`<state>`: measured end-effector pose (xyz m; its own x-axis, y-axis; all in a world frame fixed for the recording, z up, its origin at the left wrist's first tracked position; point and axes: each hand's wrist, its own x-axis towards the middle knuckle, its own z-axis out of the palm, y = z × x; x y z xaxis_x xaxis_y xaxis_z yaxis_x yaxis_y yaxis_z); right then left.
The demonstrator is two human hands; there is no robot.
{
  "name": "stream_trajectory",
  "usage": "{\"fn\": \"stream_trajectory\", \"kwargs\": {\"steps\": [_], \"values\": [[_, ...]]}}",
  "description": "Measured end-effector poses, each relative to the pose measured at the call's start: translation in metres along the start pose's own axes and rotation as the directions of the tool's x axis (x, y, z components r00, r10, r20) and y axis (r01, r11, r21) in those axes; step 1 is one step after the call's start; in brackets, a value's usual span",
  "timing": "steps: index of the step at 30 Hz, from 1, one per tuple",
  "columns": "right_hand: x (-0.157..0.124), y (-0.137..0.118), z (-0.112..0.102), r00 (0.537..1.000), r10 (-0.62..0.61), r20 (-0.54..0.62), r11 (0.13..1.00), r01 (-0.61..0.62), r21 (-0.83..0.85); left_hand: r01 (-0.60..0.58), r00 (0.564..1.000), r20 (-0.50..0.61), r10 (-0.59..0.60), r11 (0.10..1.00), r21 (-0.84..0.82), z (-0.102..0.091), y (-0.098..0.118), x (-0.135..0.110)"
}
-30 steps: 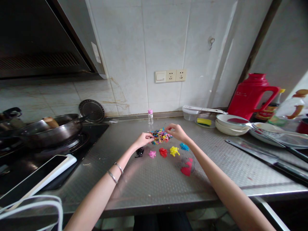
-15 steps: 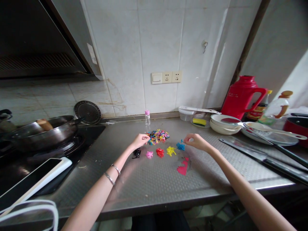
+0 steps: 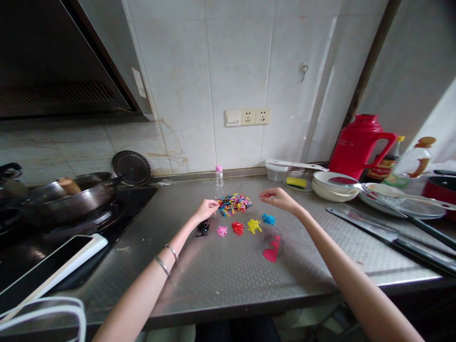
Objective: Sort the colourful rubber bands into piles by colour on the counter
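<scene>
A heap of small mixed-colour rubber bands lies on the steel counter. In front of it sit small sorted piles: black, pink, red, yellow and blue. My left hand rests at the heap's left edge, its fingers pinched together on something I cannot make out. My right hand hovers right of the heap, above the blue pile, with fingers loosely curled and nothing visible in them.
A small pink-capped bottle stands behind the heap. A wok sits on the stove at left, a tablet near the front edge. Bowls, plates, a red thermos and a long knife crowd the right side.
My right hand went from the heap to the blue pile, then lifted back toward the heap. My left hand stayed at the heap's left edge.
</scene>
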<state>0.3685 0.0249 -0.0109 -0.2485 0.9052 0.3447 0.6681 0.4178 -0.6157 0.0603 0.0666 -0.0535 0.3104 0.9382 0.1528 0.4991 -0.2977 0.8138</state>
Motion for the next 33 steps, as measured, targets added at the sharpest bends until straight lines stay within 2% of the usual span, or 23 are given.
{"fn": "stream_trajectory", "kwargs": {"steps": [4,8,15,23,33], "values": [[0.027,-0.011,0.021,0.997,-0.019,-0.079,0.999,0.023,0.044,-0.01,0.999,-0.041,0.01,1.0,0.004,-0.001,-0.01,0.005],[0.044,-0.01,0.046,0.994,-0.013,-0.113,0.999,0.018,0.043,-0.019,0.999,-0.027,0.019,1.0,0.006,0.0,-0.016,0.007],[0.042,0.004,0.073,0.996,-0.02,-0.085,0.999,0.016,-0.048,-0.063,0.998,0.034,0.06,0.994,0.093,0.002,-0.009,0.0],[0.032,0.001,0.07,1.0,0.029,-0.008,0.966,-0.03,-0.258,-0.164,0.985,0.096,0.142,0.947,0.275,0.011,-0.002,-0.005],[0.026,-0.01,0.06,0.998,0.068,-0.01,0.929,-0.067,-0.363,-0.165,0.986,0.088,0.142,0.917,0.363,0.011,0.005,-0.009]]}}
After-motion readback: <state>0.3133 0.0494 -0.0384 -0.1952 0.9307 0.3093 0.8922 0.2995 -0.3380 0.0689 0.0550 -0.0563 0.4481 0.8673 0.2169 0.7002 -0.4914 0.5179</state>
